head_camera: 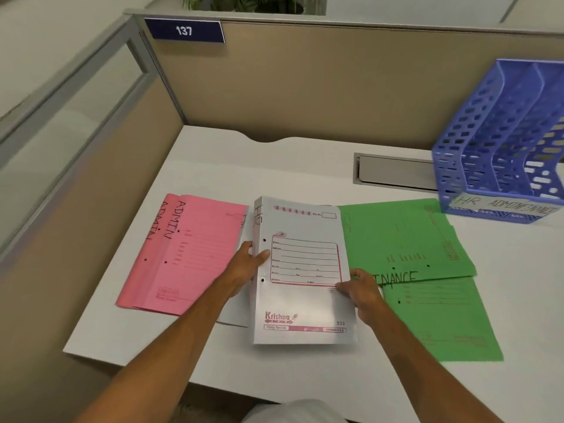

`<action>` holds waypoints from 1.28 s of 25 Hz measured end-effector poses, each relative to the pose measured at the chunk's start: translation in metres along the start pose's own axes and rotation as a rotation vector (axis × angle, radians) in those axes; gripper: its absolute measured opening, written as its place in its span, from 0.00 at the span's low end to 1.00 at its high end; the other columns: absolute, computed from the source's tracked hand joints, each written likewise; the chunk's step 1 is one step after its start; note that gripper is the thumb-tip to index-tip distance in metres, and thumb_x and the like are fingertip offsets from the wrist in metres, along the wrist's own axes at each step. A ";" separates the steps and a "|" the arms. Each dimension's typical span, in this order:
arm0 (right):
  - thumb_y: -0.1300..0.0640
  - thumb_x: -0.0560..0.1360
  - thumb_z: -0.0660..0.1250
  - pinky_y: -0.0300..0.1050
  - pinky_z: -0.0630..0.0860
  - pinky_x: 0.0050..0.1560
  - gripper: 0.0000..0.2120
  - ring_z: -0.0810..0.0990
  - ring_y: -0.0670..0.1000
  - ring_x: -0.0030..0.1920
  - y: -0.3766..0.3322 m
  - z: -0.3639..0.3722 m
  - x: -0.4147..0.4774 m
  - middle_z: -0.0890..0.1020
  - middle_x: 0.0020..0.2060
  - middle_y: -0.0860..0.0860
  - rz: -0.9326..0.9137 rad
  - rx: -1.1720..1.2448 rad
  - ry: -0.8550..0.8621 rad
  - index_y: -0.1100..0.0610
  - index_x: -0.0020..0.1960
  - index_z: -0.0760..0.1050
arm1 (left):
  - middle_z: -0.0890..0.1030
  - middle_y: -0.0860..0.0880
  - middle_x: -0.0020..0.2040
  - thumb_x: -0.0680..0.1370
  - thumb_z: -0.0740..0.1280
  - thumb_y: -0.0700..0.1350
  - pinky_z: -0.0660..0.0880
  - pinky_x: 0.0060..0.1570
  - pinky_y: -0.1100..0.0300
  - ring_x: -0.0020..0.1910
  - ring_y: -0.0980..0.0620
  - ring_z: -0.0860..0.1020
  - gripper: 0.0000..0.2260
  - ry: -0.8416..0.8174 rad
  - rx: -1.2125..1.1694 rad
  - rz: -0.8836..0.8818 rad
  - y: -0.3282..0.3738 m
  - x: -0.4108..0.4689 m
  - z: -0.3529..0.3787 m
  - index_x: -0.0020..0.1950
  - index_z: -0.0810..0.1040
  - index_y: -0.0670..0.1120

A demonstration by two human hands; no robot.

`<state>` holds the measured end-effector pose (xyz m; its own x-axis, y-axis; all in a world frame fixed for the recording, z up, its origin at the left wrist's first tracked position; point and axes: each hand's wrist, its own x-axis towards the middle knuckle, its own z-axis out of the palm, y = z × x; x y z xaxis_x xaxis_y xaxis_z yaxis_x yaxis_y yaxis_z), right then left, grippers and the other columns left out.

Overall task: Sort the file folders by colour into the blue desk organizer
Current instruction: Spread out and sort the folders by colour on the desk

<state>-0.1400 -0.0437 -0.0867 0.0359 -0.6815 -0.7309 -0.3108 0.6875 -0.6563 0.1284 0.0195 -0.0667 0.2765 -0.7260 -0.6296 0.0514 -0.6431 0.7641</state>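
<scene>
Two pink folders are counted on the table, two green folders and at least two white folders. One blue desk organizer is seen, with three compartments. Two hands are seen.

You will find "137" on the partition sign, "ADMIN" on the pink folders, "Krishna" and "333" on the white folder, "FINANCE", partly covered, on the green folders, and "HR" on the blue organizer's label.

White desk: pink folders left, green folders right, blue organizer far right.
</scene>
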 end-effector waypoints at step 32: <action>0.63 0.73 0.74 0.41 0.66 0.25 0.08 0.66 0.49 0.22 0.016 -0.053 0.030 0.76 0.31 0.56 0.215 0.625 0.370 0.63 0.43 0.75 | 0.71 0.43 0.66 0.77 0.68 0.37 0.70 0.62 0.60 0.64 0.46 0.72 0.11 0.310 0.631 0.432 -0.017 -0.004 0.078 0.59 0.78 0.40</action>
<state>-0.1940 -0.0662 -0.1091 -0.3202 -0.4806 -0.8164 0.3250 0.7538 -0.5712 0.0516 0.0144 -0.0878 0.4057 -0.8998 -0.1606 -0.6436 -0.4060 0.6488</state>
